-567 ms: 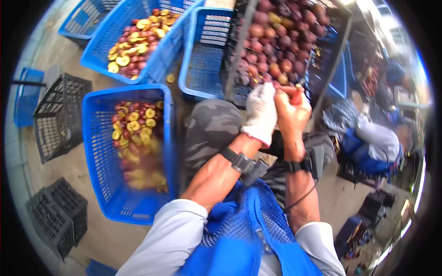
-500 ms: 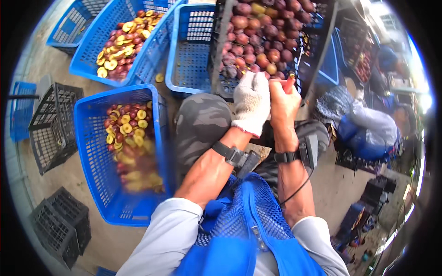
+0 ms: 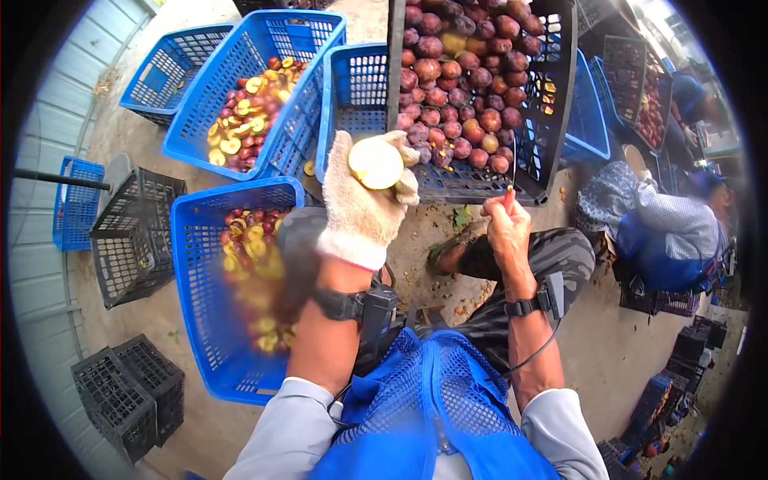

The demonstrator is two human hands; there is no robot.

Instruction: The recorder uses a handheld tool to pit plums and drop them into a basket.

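Note:
My left hand [image 3: 364,210], in a cream knitted glove, holds a halved fruit [image 3: 376,163] with its pale yellow cut face turned up. It is raised above my knee, near the blue crate of cut halves [image 3: 200,320]. My right hand [image 3: 506,232] is bare and grips a small knife with a red handle [image 3: 510,196], blade pointing up toward the black crate of whole dark red fruit [image 3: 552,144].
Two more blue crates [image 3: 320,56] [image 3: 344,112] stand ahead, one with cut fruit. Empty black crates [image 3: 132,232] [image 3: 128,396] sit at left. Another person in blue [image 3: 664,232] crouches at right beside more crates.
My two hands have come apart. The left hand has swung left with the cut half of fruit showing, and the right hand has dropped back with the knife.

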